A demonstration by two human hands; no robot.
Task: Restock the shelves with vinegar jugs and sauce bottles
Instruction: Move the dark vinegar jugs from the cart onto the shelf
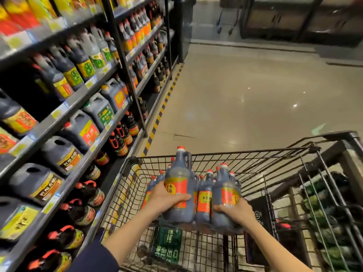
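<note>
Two dark vinegar jugs with red caps and orange labels are held over the wire shopping cart (255, 160). My left hand (163, 197) grips the taller, raised left jug (179, 183) around its body. My right hand (234, 212) grips the right jug (225, 195) low on its side. Several more of the same jugs (204, 195) stand packed together in the cart between and behind them. The shelves (64, 112) on the left hold rows of dark jugs and sauce bottles.
A green crate (169, 246) lies on the cart floor. A dark bag (261, 214) hangs inside the cart's right side. Yellow-black tape (163, 107) marks the shelf base along the tiled aisle floor (245, 95). Another cart frame with greens (337, 203) stands at right.
</note>
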